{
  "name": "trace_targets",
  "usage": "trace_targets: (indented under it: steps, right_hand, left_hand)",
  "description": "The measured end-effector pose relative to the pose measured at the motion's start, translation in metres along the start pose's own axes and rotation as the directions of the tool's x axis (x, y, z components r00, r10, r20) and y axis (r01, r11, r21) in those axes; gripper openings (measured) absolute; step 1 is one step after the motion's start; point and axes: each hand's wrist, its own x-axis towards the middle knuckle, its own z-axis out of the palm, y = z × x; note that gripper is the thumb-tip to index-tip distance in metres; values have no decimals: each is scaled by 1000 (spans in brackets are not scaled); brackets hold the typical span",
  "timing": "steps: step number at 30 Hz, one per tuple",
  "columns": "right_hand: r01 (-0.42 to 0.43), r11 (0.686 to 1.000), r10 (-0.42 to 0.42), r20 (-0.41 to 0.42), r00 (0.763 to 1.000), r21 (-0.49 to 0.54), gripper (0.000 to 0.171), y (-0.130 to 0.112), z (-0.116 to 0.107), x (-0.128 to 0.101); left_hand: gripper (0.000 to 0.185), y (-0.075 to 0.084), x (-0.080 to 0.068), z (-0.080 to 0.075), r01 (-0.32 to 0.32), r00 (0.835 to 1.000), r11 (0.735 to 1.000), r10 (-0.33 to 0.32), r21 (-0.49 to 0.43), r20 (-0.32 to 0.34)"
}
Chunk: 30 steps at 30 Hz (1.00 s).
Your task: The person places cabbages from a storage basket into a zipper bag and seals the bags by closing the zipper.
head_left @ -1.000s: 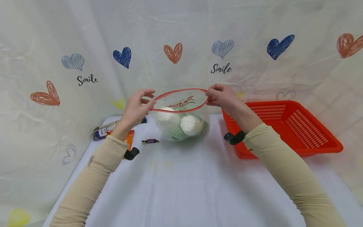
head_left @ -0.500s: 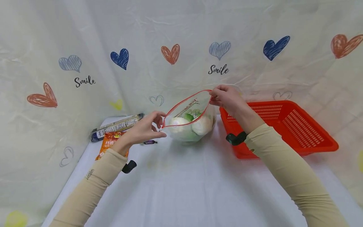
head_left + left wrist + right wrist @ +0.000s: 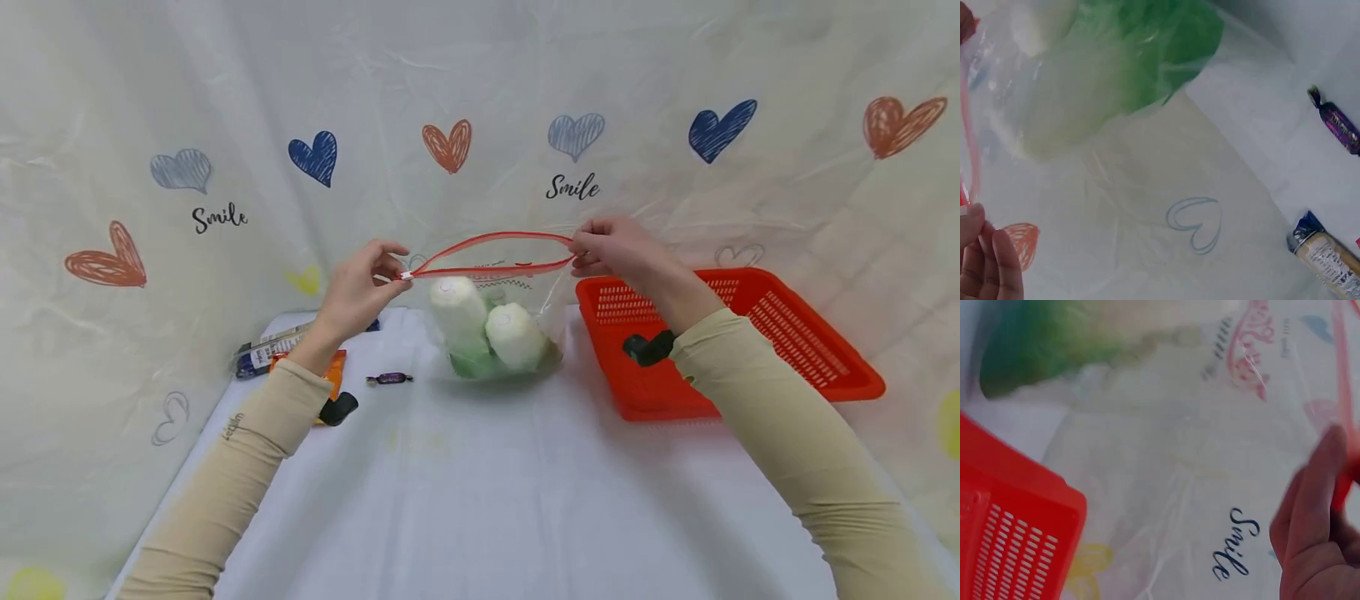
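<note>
A clear zip bag (image 3: 517, 292) with a red zip rim hangs between both hands, its mouth parted into a narrow slit. Inside lie two pale green-and-white vegetables (image 3: 514, 337), their white ends up and green parts low; their exact kind is hard to tell through the plastic. My left hand (image 3: 363, 286) pinches the bag's left corner beside a small white slider (image 3: 407, 276). At the other end of the rim, my right hand (image 3: 628, 260) grips the right corner. In the left wrist view the green leafy part (image 3: 1166, 53) shows through the film.
A red plastic basket (image 3: 862, 385) stands on the right of the white table. To the left lie a purple-wrapped candy (image 3: 390, 378), an orange packet (image 3: 335, 377) partly behind the left wrist, and a long packaged roll (image 3: 273, 343). A heart-printed curtain hangs behind.
My left hand dipped with its corner of the bag, then rose back left. My right hand moved slightly right. The rim is now stretched straighter and its opening is narrower.
</note>
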Motion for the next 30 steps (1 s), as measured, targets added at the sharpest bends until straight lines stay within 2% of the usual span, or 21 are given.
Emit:
trace_targets:
  steps: [2, 5, 7, 10, 13, 16, 18, 21, 23, 24, 26, 28, 30]
  right_hand:
    - [6, 998, -5, 14, 1000, -66, 26, -2, -3, -1]
    - [20, 992, -16, 30, 999, -124, 26, -6, -6, -4]
    - [30, 986, -23, 43, 999, -166, 26, -9, -8, -7]
    - [42, 982, -31, 66, 997, -185, 26, -12, -9, -13]
    - [47, 990, -38, 72, 997, -132, 25, -15, -14, -20]
    - [58, 995, -52, 76, 996, -80, 23, -17, -21, -25]
    - [57, 995, -50, 80, 996, -82, 23, -16, -23, -24]
    - [43, 990, -32, 81, 996, -137, 26, -12, -19, -17]
    - [28, 986, -18, 61, 998, -163, 27, -8, -14, -10]
    - [25, 986, -19, 35, 999, -163, 27, -5, -11, -7]
    - [31, 994, -34, -29, 999, -106, 27, -2, -8, -4]
    - [57, 997, -62, -107, 992, -49, 25, -1, -7, -6]
    - [105, 994, -105, -161, 981, -11, 25, 0, -8, -11]
  left_hand:
    - [40, 4, 3, -3, -11, 1000, 998, 11, 56, 6]
    - [39, 10, 5, -4, -14, 1000, 996, 14, 87, -9]
    - [37, 13, 7, -3, -17, 1000, 996, 18, 90, -9]
    - [37, 16, 7, -4, 9, 1000, 998, -9, 55, 3]
    - [39, 19, 8, -8, 70, 997, 996, -70, -55, 13]
    - [40, 21, 9, -13, 122, 992, 983, -116, -140, 50]
    - [39, 20, 11, -13, 173, 984, 972, -162, -157, 79]
    - [36, 14, 16, -7, 271, 960, 951, -256, -147, 112]
    - [34, 9, 19, -1, 318, 947, 938, -305, -139, 104]
    - [34, 8, 22, 2, 324, 945, 934, -313, -150, 89]
    - [32, 6, 25, 6, 292, 956, 940, -293, -178, 21]
    - [29, 8, 27, 8, 218, 969, 956, -236, -194, -70]
    - [27, 11, 25, 8, 123, 979, 973, -152, -195, -140]
